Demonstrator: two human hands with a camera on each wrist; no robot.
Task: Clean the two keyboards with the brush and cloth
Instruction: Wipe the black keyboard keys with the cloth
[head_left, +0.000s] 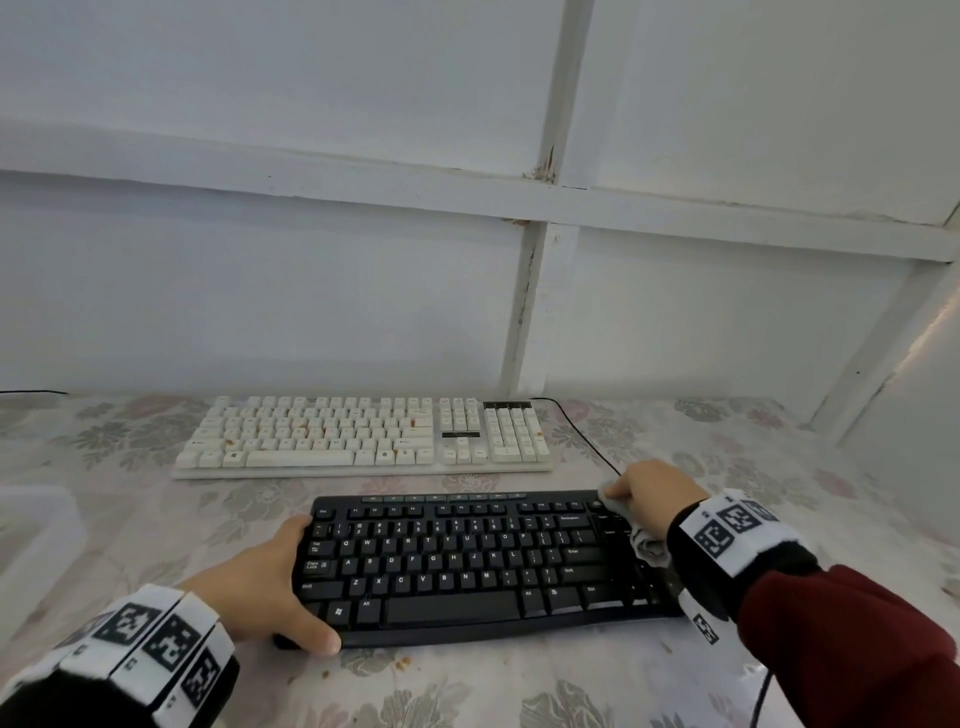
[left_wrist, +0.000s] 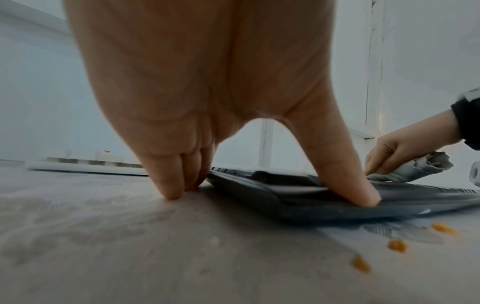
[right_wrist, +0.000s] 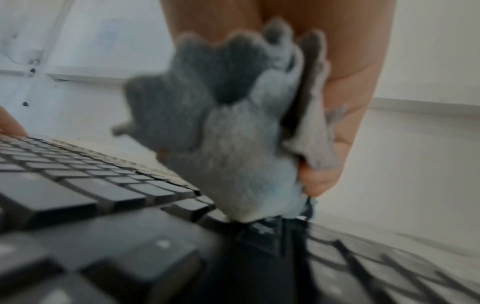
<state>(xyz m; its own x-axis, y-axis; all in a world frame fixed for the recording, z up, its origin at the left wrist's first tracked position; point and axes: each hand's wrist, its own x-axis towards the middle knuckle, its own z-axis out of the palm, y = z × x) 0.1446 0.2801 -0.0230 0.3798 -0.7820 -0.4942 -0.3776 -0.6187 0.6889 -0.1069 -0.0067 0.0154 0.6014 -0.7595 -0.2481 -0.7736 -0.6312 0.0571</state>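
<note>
**Two hands on a black keyboard, one wiping with a cloth**

A black keyboard (head_left: 467, 561) lies on a table (head_left: 130, 509) covered with a pale flowered cover. The left hand (head_left: 265, 582) steadies the keyboard's left end: the thumb presses on the front left corner, and the straight fingers reach round the far left edge with their tips down on the table. Its grip is open and holds nothing; it only braces the keyboard.

The right hand (head_left: 654, 493) is at the keyboard's far right corner. Its grip is closed around a bunched grey cloth (head_left: 647, 543), fingers curled over it, and the cloth is pressed onto the keys at that corner. A loose tail of cloth sticks out behind the palm. The right wrist view is blurred.

A white keyboard (head_left: 363, 434) lies farther back on the table, just beyond the black one and parallel to it, not touching. Small orange-brown specks dot several of its keys. A black cable (head_left: 587, 436) runs from its far right corner towards the right hand.

A few orange crumbs (left_wrist: 397, 245) lie on the table in front of the black keyboard, near the left thumb. Both wrists wear bands with black-and-white square markers. A white panelled wall (head_left: 311, 260) stands behind the table.
</note>
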